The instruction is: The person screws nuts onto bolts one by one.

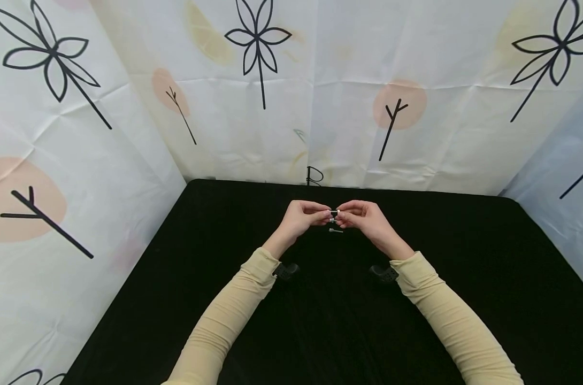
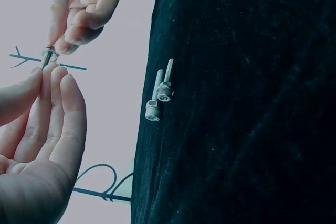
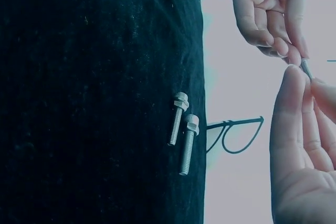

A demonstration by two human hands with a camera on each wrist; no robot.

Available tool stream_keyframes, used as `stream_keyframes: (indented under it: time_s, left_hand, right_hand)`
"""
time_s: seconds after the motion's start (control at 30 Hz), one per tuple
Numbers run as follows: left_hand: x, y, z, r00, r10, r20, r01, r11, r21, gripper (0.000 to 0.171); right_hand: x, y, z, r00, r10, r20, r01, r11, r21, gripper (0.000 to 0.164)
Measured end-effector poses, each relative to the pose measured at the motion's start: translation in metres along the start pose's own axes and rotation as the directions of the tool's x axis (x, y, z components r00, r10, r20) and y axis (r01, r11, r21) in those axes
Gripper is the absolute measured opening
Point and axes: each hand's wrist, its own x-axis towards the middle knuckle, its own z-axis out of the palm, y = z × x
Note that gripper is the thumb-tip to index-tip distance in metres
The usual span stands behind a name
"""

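Observation:
In front of me, over the far part of the table, my left hand (image 1: 301, 218) and right hand (image 1: 366, 218) meet fingertip to fingertip. Between them is a small silver bolt (image 2: 45, 60) with a nut-like collar (image 2: 50, 52). My left thumb and fingers pinch its threaded shaft. At the collar end, the right fingertips grip it; the bolt's very ends are hidden by fingers. The right wrist view shows only a short stretch of the bolt (image 3: 306, 68). Below the hands lie two socket-head bolts, one (image 3: 189, 145) beside the other (image 3: 177, 120), each with a nut near its head.
A black cloth (image 1: 330, 321) covers the table. Pale printed curtains (image 1: 344, 128) stand along its back and sides. Dark wrist cameras (image 1: 286, 271) sit under both wrists. The two loose bolts lie close to the table's far edge.

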Motion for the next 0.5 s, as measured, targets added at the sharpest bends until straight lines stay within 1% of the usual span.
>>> stream_keyframes:
  time_s: [0.1,0.17,0.23,0.37,0.43,0.5]
  left_hand:
    - [0.001,-0.001,-0.001,1.000,-0.010,-0.001,0.010,1.000,0.006,0.023]
    - [0.003,-0.004,-0.002,1.000,-0.020,-0.008,0.020,1.000,0.010,0.023]
    - [0.006,-0.010,-0.003,1.000,-0.023,-0.017,0.024,1.000,0.004,0.023]
    - [0.014,-0.021,-0.006,0.999,-0.015,-0.030,0.014,1.000,-0.018,0.025]
    - [0.015,-0.024,-0.006,0.999,-0.005,-0.036,0.004,1.000,-0.022,0.025]
    - [0.016,-0.026,-0.005,0.999,0.004,-0.038,-0.004,1.000,-0.008,0.025]
  right_hand:
    - [0.002,0.000,0.002,1.000,0.030,-0.007,-0.030,0.999,-0.040,0.032]
    - [0.002,0.000,0.002,0.999,0.038,-0.006,-0.038,0.998,-0.041,0.034]
    - [0.001,-0.001,0.002,1.000,0.027,-0.008,-0.028,0.999,-0.017,0.032]
    - [-0.001,-0.001,0.002,1.000,-0.021,-0.009,0.021,0.999,0.043,0.029]
    - [-0.001,0.000,0.001,0.999,-0.030,-0.012,0.031,0.999,0.039,0.029]
    - [0.000,0.000,0.002,1.000,-0.020,-0.021,0.020,1.000,0.016,0.028]
